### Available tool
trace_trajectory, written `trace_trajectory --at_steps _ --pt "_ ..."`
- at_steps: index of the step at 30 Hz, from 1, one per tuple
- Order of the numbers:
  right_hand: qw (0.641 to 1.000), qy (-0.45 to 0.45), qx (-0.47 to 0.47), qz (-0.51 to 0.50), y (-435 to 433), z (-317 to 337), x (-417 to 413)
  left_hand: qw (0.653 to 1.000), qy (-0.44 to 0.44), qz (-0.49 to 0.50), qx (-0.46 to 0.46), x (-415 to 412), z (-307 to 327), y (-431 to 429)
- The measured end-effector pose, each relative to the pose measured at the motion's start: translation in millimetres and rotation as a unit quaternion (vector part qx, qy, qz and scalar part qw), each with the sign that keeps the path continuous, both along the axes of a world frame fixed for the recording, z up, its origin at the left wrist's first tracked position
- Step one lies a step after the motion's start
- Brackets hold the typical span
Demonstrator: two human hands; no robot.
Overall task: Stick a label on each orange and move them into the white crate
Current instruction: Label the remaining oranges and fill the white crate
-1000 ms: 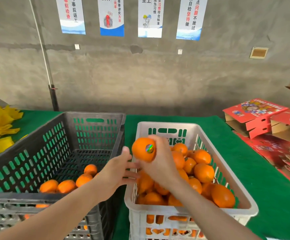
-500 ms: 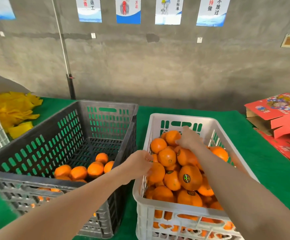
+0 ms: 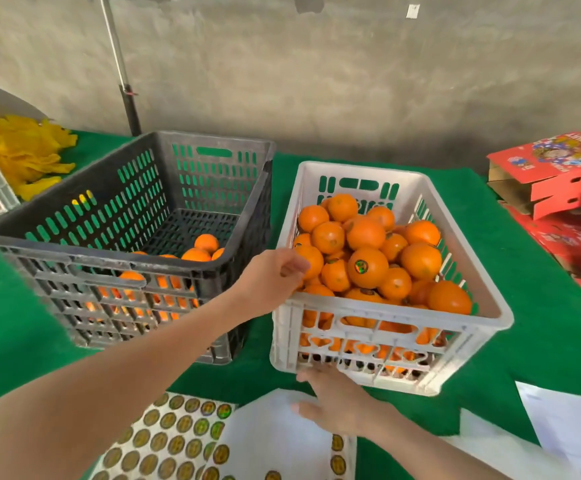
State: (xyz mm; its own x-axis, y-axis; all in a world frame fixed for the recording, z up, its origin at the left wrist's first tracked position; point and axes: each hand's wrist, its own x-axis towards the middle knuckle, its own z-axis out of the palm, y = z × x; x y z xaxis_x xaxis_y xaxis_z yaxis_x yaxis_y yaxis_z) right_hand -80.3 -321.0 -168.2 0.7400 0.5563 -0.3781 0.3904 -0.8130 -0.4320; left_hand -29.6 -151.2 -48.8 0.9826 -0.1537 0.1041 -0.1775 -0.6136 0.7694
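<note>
Green felt table lies under us. Left of our left hand stands a black slotted plastic crate. That hand curls against the white plastic crate full of round oranges; we cannot tell its grip. Our right hand, fingers loosely spread, hovers below that crate, beside a sheet of round gold labels.

Yellow heap left, red cartons right, pole

One head-worn view looks forward and down along both forearms. The right hand is nearest the lens. Beyond it the left hand meets the white crate, with the concrete wall farthest.
</note>
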Motion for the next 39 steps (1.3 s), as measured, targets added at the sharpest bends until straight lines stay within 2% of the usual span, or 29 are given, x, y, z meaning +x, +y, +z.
trace_trajectory --at_steps 3,5,8,10,12,13,15,17,19,22,23,28,35,39 --pt "0.996 0.057 0.047 -0.047 6.3 -24.7 -6.0 0.996 -0.051 0.031 -0.073 -32.0 -8.0 3.3" --pt "0.995 0.049 0.056 -0.062 15.6 -32.9 -10.4 0.987 -0.113 0.053 -0.101 -55.8 -17.7 7.9" --pt "0.991 0.018 0.098 -0.086 23.6 -32.9 -13.4 0.987 -0.137 0.036 -0.074 -83.2 -46.0 13.8" --pt "0.989 -0.004 0.127 -0.075 21.9 -22.2 -12.0 0.993 -0.086 0.071 -0.05 -96.7 -66.8 12.2" --pt "0.987 -0.032 0.15 -0.054 16.3 -9.2 -8.6 0.992 0.043 0.112 -0.042 -104.7 -84.0 10.1" --pt "0.984 -0.038 0.168 -0.046 13.0 -1.4 -7.5 0.981 0.139 0.123 -0.049 -106.3 -91.0 11.7" --pt "0.98 -0.049 0.191 -0.038 8.5 14.7 -6.0 0.938 0.316 0.116 -0.088 -108.0 -97.8 18.2" --pt "0.976 -0.065 0.198 -0.057 6.7 27.9 -6.2 0.904 0.404 0.076 -0.117 -110.7 -100.4 24.9" --pt "0.968 -0.128 0.201 -0.075 6.4 38.2 -12.3 0.88 0.435 0.074 -0.175 -113.6 -103.1 25.0" --pt "0.931 -0.288 0.217 -0.056 3.6 41.8 -33.5 0.842 0.454 0.082 -0.279 -112.4 -102.2 23.6" --pt "0.926 -0.298 0.225 -0.049 2.2 40.6 -42.0 0.837 0.451 0.083 -0.299 -111.5 -101.3 24.1" --pt "0.959 -0.201 0.191 -0.054 2.8 19.4 -70.5 0.816 0.444 0.089 -0.359 -114.9 -102.8 23.9" --pt "0.957 -0.237 0.151 -0.077 12.5 5.2 -72.2 0.794 0.455 0.108 -0.389 -116.7 -102.4 16.4" --pt "0.944 -0.268 0.179 -0.07 12.9 4.2 -71.4 0.796 0.467 0.109 -0.37 -112.0 -101.0 17.0"
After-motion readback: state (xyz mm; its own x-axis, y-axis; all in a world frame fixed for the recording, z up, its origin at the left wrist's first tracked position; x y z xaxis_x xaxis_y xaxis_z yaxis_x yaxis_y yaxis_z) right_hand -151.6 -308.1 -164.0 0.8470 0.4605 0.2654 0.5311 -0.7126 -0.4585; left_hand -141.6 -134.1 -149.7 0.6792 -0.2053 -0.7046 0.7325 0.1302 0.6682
